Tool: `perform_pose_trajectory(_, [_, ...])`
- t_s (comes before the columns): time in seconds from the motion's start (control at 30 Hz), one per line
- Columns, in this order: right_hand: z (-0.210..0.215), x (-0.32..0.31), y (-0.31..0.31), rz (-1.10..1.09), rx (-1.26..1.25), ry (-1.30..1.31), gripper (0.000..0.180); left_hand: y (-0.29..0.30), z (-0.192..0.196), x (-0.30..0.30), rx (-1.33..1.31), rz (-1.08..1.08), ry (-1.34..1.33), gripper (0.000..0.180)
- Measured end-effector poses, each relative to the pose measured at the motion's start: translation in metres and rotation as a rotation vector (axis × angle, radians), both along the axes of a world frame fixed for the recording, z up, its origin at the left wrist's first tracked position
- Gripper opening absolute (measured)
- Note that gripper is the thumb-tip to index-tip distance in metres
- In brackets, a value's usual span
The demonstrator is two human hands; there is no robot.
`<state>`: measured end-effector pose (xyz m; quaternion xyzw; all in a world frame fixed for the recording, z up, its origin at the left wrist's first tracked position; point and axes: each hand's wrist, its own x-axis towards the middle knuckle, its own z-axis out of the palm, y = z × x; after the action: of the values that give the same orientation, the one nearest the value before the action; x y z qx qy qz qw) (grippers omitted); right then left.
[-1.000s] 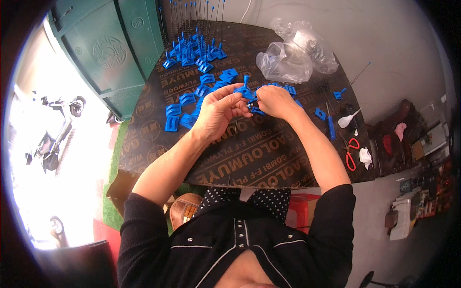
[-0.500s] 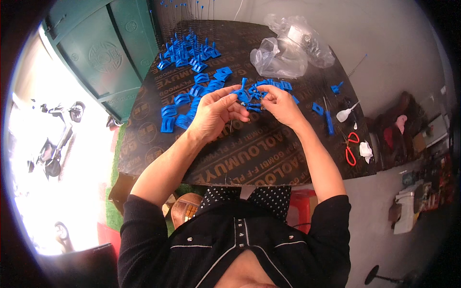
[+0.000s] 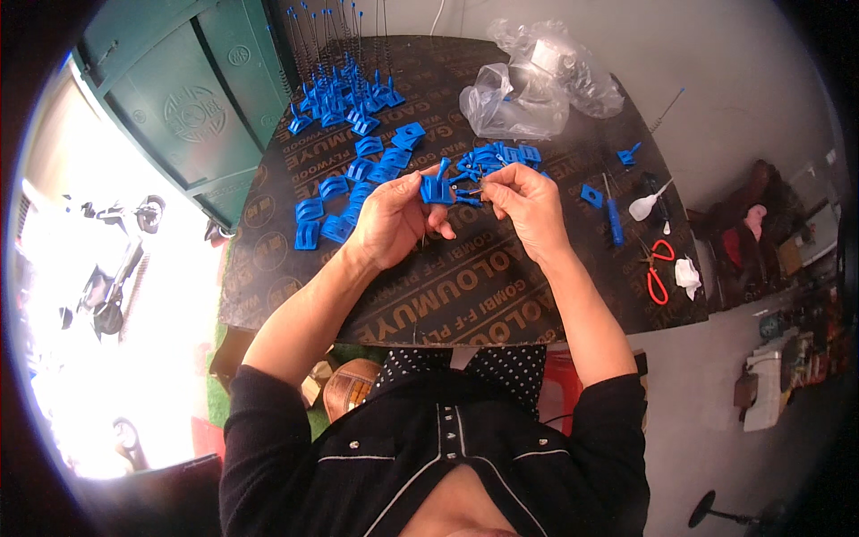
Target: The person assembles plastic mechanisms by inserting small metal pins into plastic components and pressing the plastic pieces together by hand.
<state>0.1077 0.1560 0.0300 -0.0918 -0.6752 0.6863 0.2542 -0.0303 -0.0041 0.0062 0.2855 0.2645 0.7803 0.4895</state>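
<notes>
Left hand [image 3: 389, 222]: fingers grasped blue plastic stemmed base [image 3: 435, 191], above dark-brown printed plywood table [image 3: 447, 300] | Right hand [image 3: 534, 213]: fingertips pinched, contents unclear | Risk: loosened left grip might have dropped base

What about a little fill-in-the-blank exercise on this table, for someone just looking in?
The bare left hand holds a small plastic base coloured ____.
The small white plastic bottle lies to the ____ of the slim blue-handled screwdriver.
The metal hand tool with two looped handles has them coloured ____.

Missing words: blue; right; red.
</notes>
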Motion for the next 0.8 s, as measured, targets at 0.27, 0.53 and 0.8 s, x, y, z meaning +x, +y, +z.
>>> perform_pose_trajectory(0.27, [-0.001, 0.004, -0.009, 0.073, -0.174, 0.048, 0.008, 0.001, -0.003, 0.002, -0.037, 0.002, -0.006, 0.044])
perform_pose_trajectory(0.53, [-0.011, 0.007, -0.014, 0.024, 0.02, 0.099, 0.008, 0.002, -0.005, 0.004, -0.013, 0.005, -0.088, 0.031])
perform_pose_trajectory(0.8, [-0.009, 0.007, -0.026, -0.074, 0.229, 0.188, 0.007, 0.002, -0.006, 0.004, -0.128, -0.04, -0.148, 0.034])
